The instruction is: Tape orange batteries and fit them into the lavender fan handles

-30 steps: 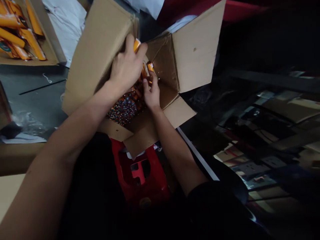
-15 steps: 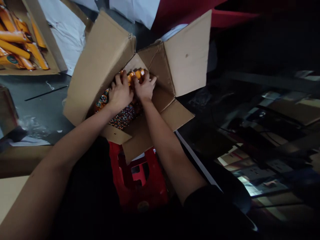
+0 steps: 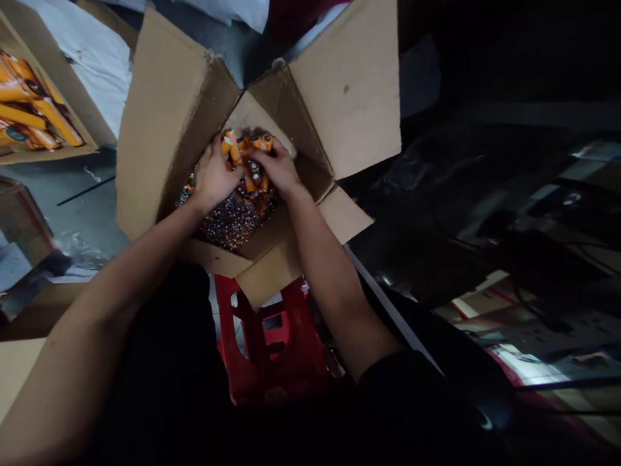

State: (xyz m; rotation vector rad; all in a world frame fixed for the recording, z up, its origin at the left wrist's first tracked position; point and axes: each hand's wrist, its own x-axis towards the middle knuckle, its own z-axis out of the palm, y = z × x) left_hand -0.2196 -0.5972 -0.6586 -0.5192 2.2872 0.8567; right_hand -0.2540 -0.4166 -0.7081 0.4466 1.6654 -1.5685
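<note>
Orange cylinders (image 3: 245,145), small and capped with dark ends, fill the open cardboard box (image 3: 165,123), and both hands are down inside it at the far inner corner. The left hand (image 3: 211,176) has its fingers curled over a few of the cylinders on the near-left side of that corner; the right hand (image 3: 277,169) cups the same cluster from the other side, fingers bent and pressed against them. Between the two hands the cylinders are bunched and raised a little above the packed layer (image 3: 233,220) that covers the box floor.

The box rests on a red plastic stool (image 3: 272,343), overhanging it toward the person. A second carton (image 3: 29,123) of longer orange packs lies well to the left of the box.

The likely trouble is in the grip: a loose handful squeezed only from two sides could let the middle cylinders slip out and drop back among the rest or over the low near flap (image 3: 272,272). Downward pressure at the far corner might also tilt the box on the narrow stool.
</note>
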